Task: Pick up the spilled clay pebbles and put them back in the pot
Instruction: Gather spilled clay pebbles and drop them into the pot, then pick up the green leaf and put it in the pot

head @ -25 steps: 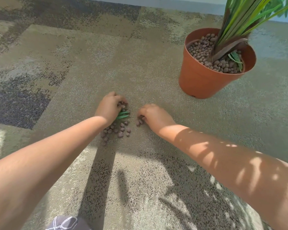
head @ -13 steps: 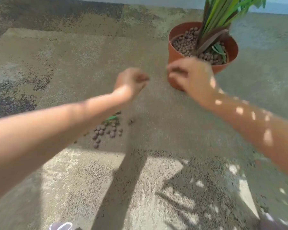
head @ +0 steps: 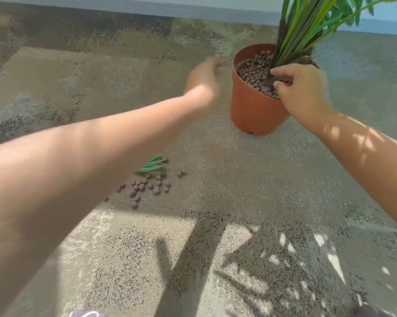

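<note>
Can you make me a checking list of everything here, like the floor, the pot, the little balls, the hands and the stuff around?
Surface: patchy carpet floor, part sun, part shade.
Job's things: orange plant pot standing upright, filled with clay pebbles; spilled clay pebbles lying in a loose cluster on the carpet, apart from the pot.
Clutter: fallen green leaves beside the spilled cluster.
Hands: right hand curled over the pot's rim, fingers bunched above the pebbles inside; left hand raised beside the pot, blurred, its grip unclear.
Cables: nothing seen.
Surroundings: green plant growing from the pot; pale wall base along the far edge; leaf shadows on the near carpet.
</note>
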Demonstrator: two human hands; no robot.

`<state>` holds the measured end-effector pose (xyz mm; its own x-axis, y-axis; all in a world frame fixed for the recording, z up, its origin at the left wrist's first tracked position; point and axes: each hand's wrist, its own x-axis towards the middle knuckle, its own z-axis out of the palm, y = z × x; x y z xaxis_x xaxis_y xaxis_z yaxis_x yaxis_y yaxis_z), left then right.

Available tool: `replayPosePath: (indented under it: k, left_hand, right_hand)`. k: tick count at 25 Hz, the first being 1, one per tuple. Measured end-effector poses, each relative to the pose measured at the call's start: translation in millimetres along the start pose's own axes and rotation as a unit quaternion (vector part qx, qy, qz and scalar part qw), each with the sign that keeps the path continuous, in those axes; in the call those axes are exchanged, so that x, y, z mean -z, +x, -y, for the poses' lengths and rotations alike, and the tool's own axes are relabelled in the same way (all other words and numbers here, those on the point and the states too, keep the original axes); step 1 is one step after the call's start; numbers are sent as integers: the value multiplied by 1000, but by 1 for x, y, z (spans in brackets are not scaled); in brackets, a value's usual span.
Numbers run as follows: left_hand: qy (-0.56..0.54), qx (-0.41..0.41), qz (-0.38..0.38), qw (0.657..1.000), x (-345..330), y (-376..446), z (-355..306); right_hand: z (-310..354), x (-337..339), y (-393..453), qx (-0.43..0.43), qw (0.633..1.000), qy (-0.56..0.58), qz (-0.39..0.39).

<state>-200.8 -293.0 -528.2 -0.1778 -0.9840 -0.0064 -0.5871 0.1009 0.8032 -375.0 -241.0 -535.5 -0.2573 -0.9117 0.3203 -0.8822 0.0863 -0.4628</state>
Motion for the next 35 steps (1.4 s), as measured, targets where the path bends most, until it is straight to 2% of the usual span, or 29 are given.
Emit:
replayPosePath:
  k: [3, 5, 7, 9, 11, 14, 16, 18, 21, 27, 30, 32, 35]
  left_hand:
    - [116, 30, -6, 993, 34, -16, 68]
    - [169, 75, 9, 983, 53, -31, 112]
    - [206, 110, 35, 972, 68, -48, 144]
    - [240, 122, 63, 961, 77, -57, 164]
    - [252, 122, 71, 957, 80, -63, 175]
    - [233, 123, 65, 962, 79, -77, 180]
    - [215, 114, 77, 967, 76, -90, 180]
    - [235, 81, 103, 963, 72, -102, 181]
    - [252, 63, 82, 962, 66, -103, 184]
    - [221, 103, 35, 969, 58, -97, 182]
    - [186, 121, 20, 975, 61, -99, 184]
    - [250, 105, 46, 961, 64, -98, 186]
    - [363, 87, 101, 922, 67, -96, 185]
  right_hand:
    - [24, -7, -31, 116, 989, 78, -48]
    - [39, -16, -51, 177, 977, 115, -23]
    - [49, -38, -67, 200, 973, 107, 50]
    - [58, -66, -80, 174, 966, 63, 183]
    - [66, -93, -97, 168, 942, 10, 291]
    - [80, -115, -123, 212, 905, 28, 366]
    - [88, -120, -132, 209, 900, 7, 383]
    - [92, -123, -135, 205, 891, -65, 401]
    - [89, -123, -133, 216, 887, -126, 389]
    - [79, -128, -123, 185, 906, -128, 359]
    - [76, -124, -125, 131, 914, -94, 372]
    - [74, -120, -131, 138, 912, -100, 374]
    - [69, -117, -140, 199, 899, -129, 368]
